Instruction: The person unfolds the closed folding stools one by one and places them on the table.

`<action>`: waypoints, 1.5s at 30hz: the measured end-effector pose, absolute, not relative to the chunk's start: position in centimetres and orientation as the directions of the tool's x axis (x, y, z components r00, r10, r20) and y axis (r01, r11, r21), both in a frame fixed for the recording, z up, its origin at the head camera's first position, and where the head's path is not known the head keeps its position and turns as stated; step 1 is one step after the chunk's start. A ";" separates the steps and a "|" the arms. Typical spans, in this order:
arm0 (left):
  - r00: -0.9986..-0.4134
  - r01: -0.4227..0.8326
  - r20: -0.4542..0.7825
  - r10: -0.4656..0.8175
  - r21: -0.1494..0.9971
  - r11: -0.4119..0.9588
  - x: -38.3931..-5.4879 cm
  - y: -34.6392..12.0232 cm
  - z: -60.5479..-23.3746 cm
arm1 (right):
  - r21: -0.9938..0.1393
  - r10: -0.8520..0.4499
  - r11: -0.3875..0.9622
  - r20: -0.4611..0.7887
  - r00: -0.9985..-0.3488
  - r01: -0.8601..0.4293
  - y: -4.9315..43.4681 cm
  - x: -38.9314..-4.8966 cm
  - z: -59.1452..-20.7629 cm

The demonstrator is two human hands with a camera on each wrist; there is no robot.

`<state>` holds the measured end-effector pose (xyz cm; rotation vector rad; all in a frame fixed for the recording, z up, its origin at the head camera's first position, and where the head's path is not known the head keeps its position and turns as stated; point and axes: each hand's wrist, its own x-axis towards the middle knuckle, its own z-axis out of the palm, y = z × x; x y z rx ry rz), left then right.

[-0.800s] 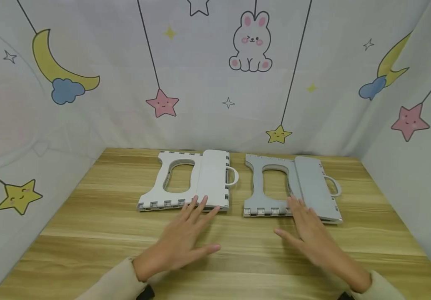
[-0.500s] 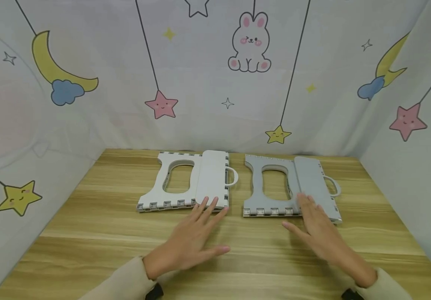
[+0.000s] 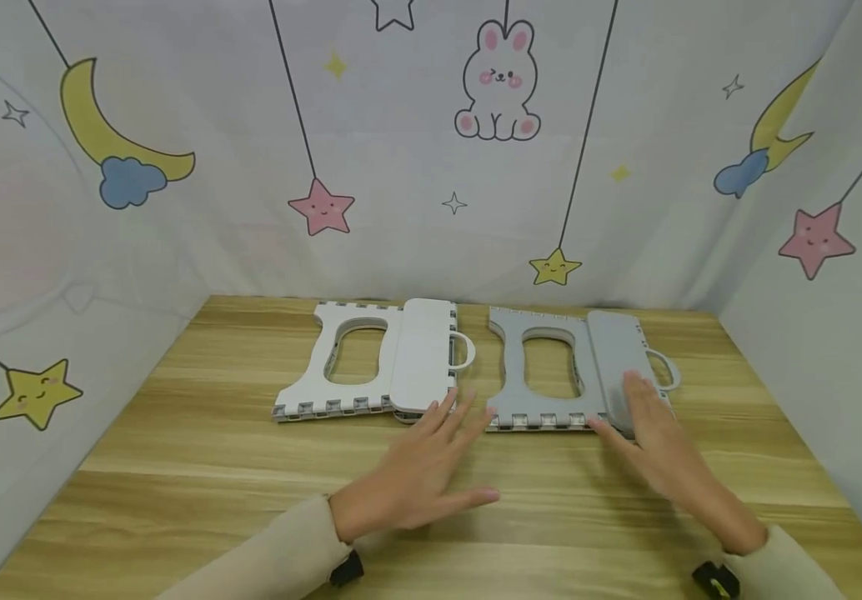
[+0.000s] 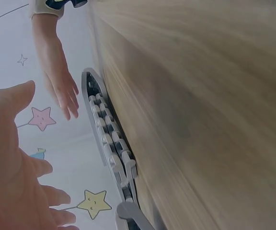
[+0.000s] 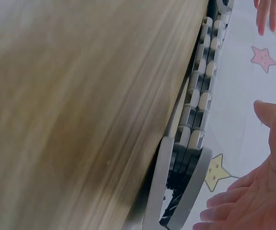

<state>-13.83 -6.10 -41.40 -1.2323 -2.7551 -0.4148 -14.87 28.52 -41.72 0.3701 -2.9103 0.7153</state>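
Note:
Two folded plastic step stools lie flat side by side on the table. The white folding stool [image 3: 425, 358] is on the left in the head view, its loop handle on its right side. To its right lies the grey folding stool [image 3: 616, 362], also with a handle on the right; its hinged front edge shows in the right wrist view. My left hand [image 3: 423, 462], fingers spread and straight, is over the white stool's front right corner. Over the front right part of the grey stool is my right hand [image 3: 664, 446], fingers extended. Neither hand grips anything; contact cannot be judged.
The wood-grain table [image 3: 251, 500] reaches back to a white curtain [image 3: 393, 108] printed with stars, moons and a rabbit. Curtain also encloses the left and right sides. A dark band sits at each sleeve cuff.
Both hands have slid to the right across the front of the stools, fingers still extended. The two stools lie where they were.

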 end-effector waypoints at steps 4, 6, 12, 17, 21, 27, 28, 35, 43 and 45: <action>-0.655 0.754 0.180 0.734 0.211 0.622 -14.2 -5.0 -41.3 | -0.450 -0.196 0.854 0.186 -0.963 -0.260 29.3 -15.5 -41.8; -0.651 0.757 0.177 0.738 0.214 0.617 -14.5 -4.5 -41.3 | -0.472 -0.191 0.843 0.185 -0.964 -0.258 29.8 -15.8 -41.9; -0.655 0.751 0.144 0.742 0.237 0.616 -15.4 -2.8 -41.3 | -0.527 -0.157 0.815 0.196 -0.968 -0.239 31.4 -17.2 -42.1; -0.652 0.748 0.126 0.748 0.266 0.608 -15.9 -1.5 -41.3 | -0.502 -0.121 0.839 0.206 -0.971 -0.211 32.5 -18.2 -42.2; -0.651 0.745 0.116 0.750 0.283 0.604 -16.2 -0.8 -41.4 | -0.483 -0.110 0.856 0.179 -0.978 -0.184 33.1 -18.8 -42.3; -0.655 0.746 0.117 0.746 0.259 0.614 -16.9 0.4 -42.3 | -0.492 -0.085 0.858 0.150 -0.985 -0.149 33.8 -19.8 -42.4; -0.656 0.745 0.115 0.746 0.253 0.617 -17.0 0.6 -42.5 | -0.492 -0.079 0.859 0.147 -0.986 -0.142 33.9 -20.0 -42.4; -0.676 0.718 0.053 0.735 0.270 0.641 -17.7 1.9 -42.8 | -0.565 -0.018 0.820 0.123 -0.992 -0.086 34.9 -21.4 -42.8; -0.702 0.665 -0.028 0.711 0.331 0.670 -18.3 2.4 -43.2 | -0.722 0.096 0.688 -0.007 -0.995 0.072 35.9 -22.0 -42.7; -0.699 0.664 -0.040 0.714 0.334 0.669 -18.4 2.5 -43.2 | -0.758 0.109 0.646 -0.030 -0.994 0.094 36.1 -22.1 -42.7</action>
